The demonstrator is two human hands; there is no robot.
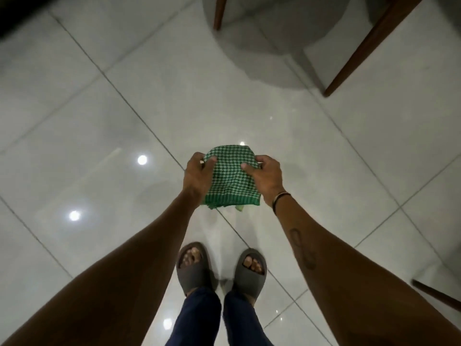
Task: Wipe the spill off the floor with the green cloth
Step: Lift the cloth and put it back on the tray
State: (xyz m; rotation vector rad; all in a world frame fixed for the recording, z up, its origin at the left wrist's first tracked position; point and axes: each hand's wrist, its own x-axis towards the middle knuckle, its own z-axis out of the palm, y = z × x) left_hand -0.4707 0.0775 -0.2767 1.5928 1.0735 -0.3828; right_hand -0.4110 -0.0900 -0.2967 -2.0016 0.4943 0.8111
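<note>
I stand on a glossy white tiled floor [311, 151] and look straight down. The green cloth [230, 179], a green-and-white checked towel folded into a pad with a plain green hem, hangs in the air in front of me, above the floor. My left hand [197, 177] grips its left side with the thumb on top. My right hand [265, 177] grips its right side the same way; a dark band sits on that wrist. I cannot make out any spill on the tiles; only ceiling-light reflections show.
My feet in grey slides [194, 268] stand just below the cloth. Brown wooden furniture legs rise at the top centre [219, 13] and top right [369, 46], with a dark round shadow beneath them. Another wooden leg [436, 293] juts in at the right edge.
</note>
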